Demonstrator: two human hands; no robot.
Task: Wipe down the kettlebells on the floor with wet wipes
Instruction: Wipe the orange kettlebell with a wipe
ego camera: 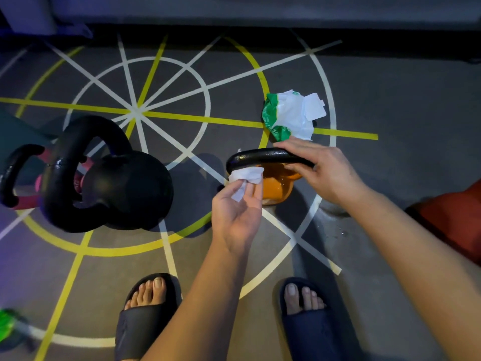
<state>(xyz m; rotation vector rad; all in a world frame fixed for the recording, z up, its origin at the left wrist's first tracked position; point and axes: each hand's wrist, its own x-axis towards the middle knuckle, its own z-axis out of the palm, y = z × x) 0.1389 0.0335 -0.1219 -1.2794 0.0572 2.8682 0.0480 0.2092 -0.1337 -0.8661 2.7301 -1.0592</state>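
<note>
An orange kettlebell [273, 190] with a black handle [260, 155] stands on the floor at the centre. My right hand [320, 173] grips the right end of that handle. My left hand [238, 204] pinches a white wet wipe [247, 175] against the handle's left end, just above the orange body. A green and white wet wipe pack [289, 115], open with wipes pulled out, lies on the floor just beyond the kettlebell.
Two large black kettlebells [125, 186] stand close together at the left, with a pink one [28, 199] partly hidden behind them. A red object [458, 217] sits at the right edge. My feet in slippers [145, 316] stand near the bottom, on a mat with white and yellow lines.
</note>
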